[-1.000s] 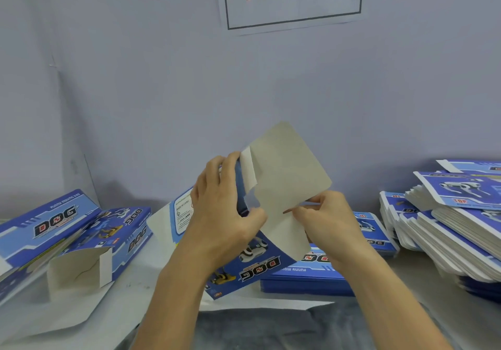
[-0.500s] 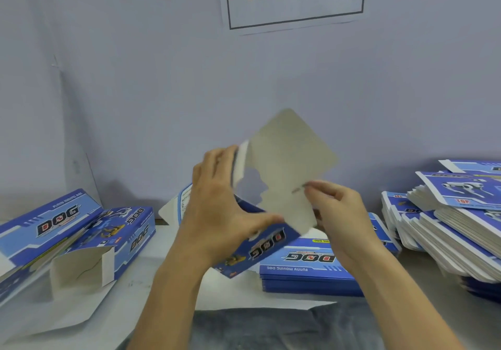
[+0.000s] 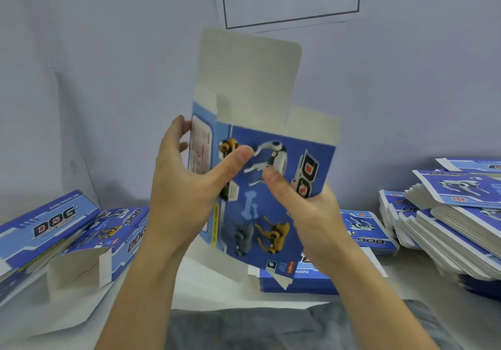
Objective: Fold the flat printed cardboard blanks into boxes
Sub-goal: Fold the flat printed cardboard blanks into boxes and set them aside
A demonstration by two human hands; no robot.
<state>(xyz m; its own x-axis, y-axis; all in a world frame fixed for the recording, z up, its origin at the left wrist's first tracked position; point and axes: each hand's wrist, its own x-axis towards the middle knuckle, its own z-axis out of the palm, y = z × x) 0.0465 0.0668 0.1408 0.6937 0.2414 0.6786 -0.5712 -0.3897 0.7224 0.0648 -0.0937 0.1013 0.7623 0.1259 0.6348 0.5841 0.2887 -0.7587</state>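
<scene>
Now, working left to right: at nine o'clock on the pale table (image 3: 32, 320) lie the finished blue printed cardboard boxes (image 3: 67, 230), well apart from what I hold. My left hand (image 3: 189, 186) grips the blue printed cardboard blank with robot-dog pictures (image 3: 260, 208) along its left side panel, thumb pressed on the printed front, fingers curled round behind the nine o'clock edge. The blank stands nearly upright between my hands, raised above the table, its long axis running from six to twelve o'clock, with the plain white rounded top flap (image 3: 249, 75) standing up at twelve o'clock and a smaller white side flap (image 3: 311, 124) at about one o'clock. My right hand (image 3: 306, 205) holds the blank at its three o'clock edge, thumb on the front near the dog logo, fingers wrapped behind; how far they reach I cannot tell, since the card hides them.

I judge the sleeve is half squared, and the open upper end is what the next fold turns on. That end lies at twelve o'clock from both hands, about equally near each.

At three o'clock sit the stacks of flat blue printed blanks (image 3: 455, 214).
</scene>
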